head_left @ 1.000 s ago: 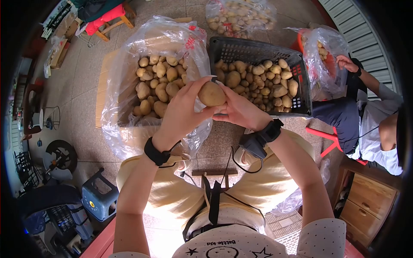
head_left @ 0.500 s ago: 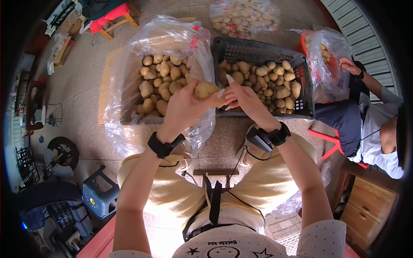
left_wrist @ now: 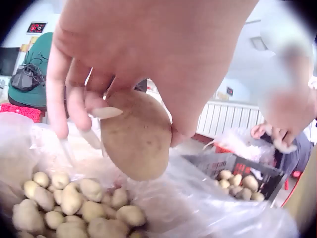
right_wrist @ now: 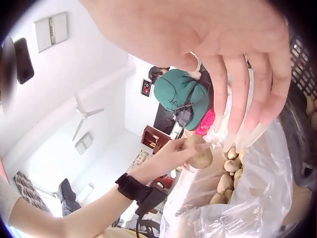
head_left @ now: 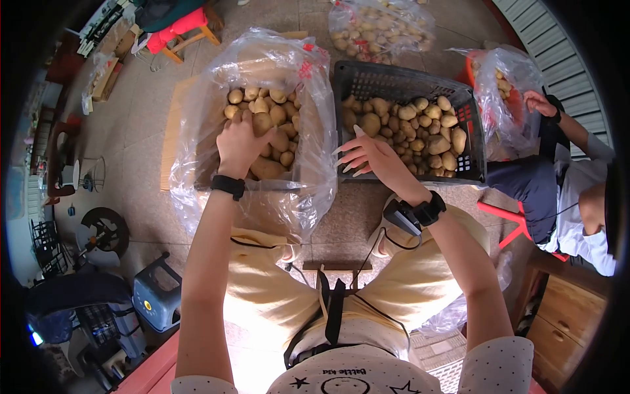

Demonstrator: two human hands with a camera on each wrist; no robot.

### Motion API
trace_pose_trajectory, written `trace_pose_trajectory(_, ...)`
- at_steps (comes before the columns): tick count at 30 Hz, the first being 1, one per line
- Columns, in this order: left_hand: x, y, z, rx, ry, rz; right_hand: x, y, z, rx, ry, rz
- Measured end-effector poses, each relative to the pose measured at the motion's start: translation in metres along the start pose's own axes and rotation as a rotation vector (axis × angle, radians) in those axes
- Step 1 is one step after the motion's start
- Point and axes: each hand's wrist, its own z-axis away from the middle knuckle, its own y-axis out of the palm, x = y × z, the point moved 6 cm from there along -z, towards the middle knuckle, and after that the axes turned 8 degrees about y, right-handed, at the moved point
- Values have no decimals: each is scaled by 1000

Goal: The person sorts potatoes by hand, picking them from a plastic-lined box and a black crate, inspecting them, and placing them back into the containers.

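Note:
My left hand (head_left: 239,146) is over the plastic-lined cardboard box (head_left: 321,141) on the left. Its thumb and fingers grip a large tan potato (left_wrist: 138,139), seen above a heap of potatoes (left_wrist: 74,203) in the left wrist view. My right hand (head_left: 380,164) hangs with loosely spread fingers at the near left corner of the black plastic crate (head_left: 400,75), holding nothing. Smaller potatoes (head_left: 420,131) lie inside that crate. In the right wrist view, the held potato (right_wrist: 200,153) shows beyond the right fingers.
Behind the crate lies a clear bag of potatoes (head_left: 380,33). At the right, another person (head_left: 564,190) sits beside a red tub (head_left: 471,72) with a plastic bag in it. A blue stool (head_left: 157,292) stands at lower left, a wooden drawer cabinet (head_left: 564,315) at lower right.
Both hands were together around the potato in front of me. They have since parted: the left carried the potato left over the lined box, while the right let go and stayed by the crate.

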Motion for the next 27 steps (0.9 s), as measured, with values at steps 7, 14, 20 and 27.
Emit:
trace_pose_trajectory(7, 2, 12, 2, 21, 63, -12, 2, 0, -1, 5, -27, 4)
trace_pose_trajectory(14, -42, 17, 12, 155, 205, 184, -11, 4, -5, 42, -215, 55)
trace_pose_trajectory(20, -98, -13, 26, 185, 340, 170, 6, -3, 12, -325, -411, 775)
trace_pose_trajectory(27, -136, -21, 40, 240, 455, 256, -2, -119, -7, -612, -164, 914)
